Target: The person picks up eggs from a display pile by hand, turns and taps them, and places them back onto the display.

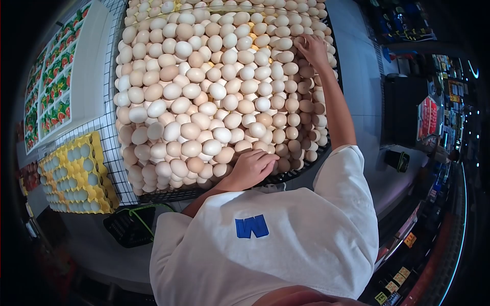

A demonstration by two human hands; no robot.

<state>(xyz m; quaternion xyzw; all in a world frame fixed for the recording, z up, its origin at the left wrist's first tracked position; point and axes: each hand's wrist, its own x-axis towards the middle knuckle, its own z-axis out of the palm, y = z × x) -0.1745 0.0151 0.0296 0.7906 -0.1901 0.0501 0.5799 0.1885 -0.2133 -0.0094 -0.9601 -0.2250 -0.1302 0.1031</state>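
Rows of brown and cream eggs (191, 148) fill a large dark-edged display bin. At its upper right, my right hand (312, 51) reaches over the eggs with fingers and thumb curled in a pinch. What lies between those fingertips is too small to make out. Near the front edge, my left hand (253, 167) lies palm down over the eggs, its fingers slightly apart and pointing right. Some eggs beneath it are hidden.
Yellow trays (104, 176) of pale bluish eggs stand at the left, below a white display (92, 66) of packs with red and green contents. A black basket (122, 227) with a green handle is at the lower left. Another dark basket (397, 160) stands on the floor at right.
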